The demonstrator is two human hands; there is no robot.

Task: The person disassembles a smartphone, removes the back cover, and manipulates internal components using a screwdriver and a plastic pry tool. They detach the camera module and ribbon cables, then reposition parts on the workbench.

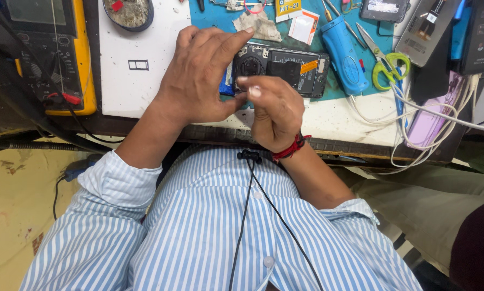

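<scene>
Holding an opened phone (285, 67) at the bench (145, 91) edge, the left hand (199, 81) closes its grip around the phone's end; the right hand (274, 110) pinches beside it. A yellow label (289, 9) and red-white packet (305, 26) lie behind the phone.

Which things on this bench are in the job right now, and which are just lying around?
In hand:
opened phone
left hand
right hand

Lying about:
blue screwdriver
green scissors
yellow multimeter
white cables
white mat
</scene>
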